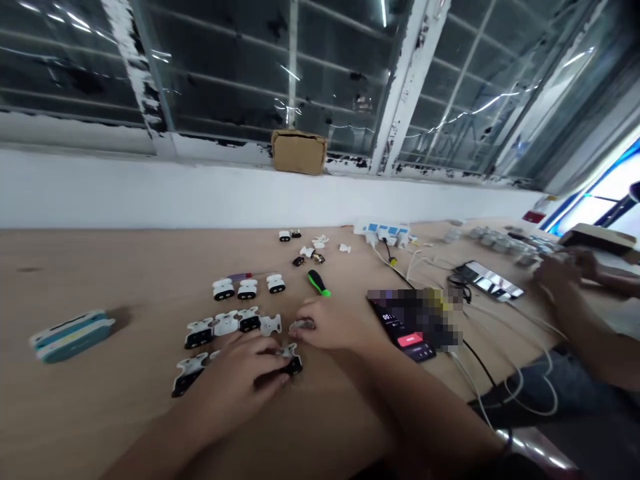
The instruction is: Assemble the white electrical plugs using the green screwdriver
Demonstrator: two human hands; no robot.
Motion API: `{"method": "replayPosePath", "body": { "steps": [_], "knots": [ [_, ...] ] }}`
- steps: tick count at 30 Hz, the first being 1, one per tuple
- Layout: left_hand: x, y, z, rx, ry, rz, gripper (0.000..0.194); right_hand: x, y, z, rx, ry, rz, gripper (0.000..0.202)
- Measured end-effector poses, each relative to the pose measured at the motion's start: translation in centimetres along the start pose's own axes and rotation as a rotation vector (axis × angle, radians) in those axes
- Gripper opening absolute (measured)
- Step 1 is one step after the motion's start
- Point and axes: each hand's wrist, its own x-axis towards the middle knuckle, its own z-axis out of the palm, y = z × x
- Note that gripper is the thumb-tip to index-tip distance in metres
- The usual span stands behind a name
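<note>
My left hand [245, 363] is closed around a small black-and-white plastic part [294, 363] on the table, its thumb and fingers at the part's left side. Just to the right and farther back, my right hand [325, 325] pinches a small pale piece [303, 325], mostly covered by the fingers. Behind my left hand runs a row of similar black-and-white parts [200, 333] with white notched pieces. Another such part [187, 373] lies left of my left hand, which partly hides its neighbours. Farther back sit several upright white housings with black bases [247, 289].
A green-and-black screwdriver [318, 283] lies beyond my right hand. A phone [400, 327] and cables are to the right, with a power strip [383, 231] behind. A teal-and-white case [73, 337] lies at left. Another person's hands [560, 270] work at far right.
</note>
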Motion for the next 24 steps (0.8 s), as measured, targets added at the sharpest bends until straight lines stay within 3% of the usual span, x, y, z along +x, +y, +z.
{"method": "replayPosePath", "body": {
  "steps": [8,13,16,20,24],
  "knots": [
    [0.0,-0.5,0.1,0.017,0.04,0.066,0.022,-0.2,-0.1,-0.2,0.134,0.004,-0.029,0.006],
    [-0.1,-0.7,0.3,0.002,0.056,0.061,0.019,0.0,0.0,-0.1,0.283,0.026,0.008,0.036],
    [-0.1,-0.8,0.4,-0.01,0.061,0.064,0.019,0.2,0.0,0.1,0.469,-0.012,0.005,0.041],
    [0.0,-0.3,0.1,-0.029,0.031,-0.01,0.02,0.5,0.0,0.4,0.609,-0.034,0.012,0.045],
    [0.1,0.5,-0.5,-0.08,0.023,-0.146,0.023,0.3,0.1,0.3,0.6,-0.001,0.072,0.025]
  ]
}}
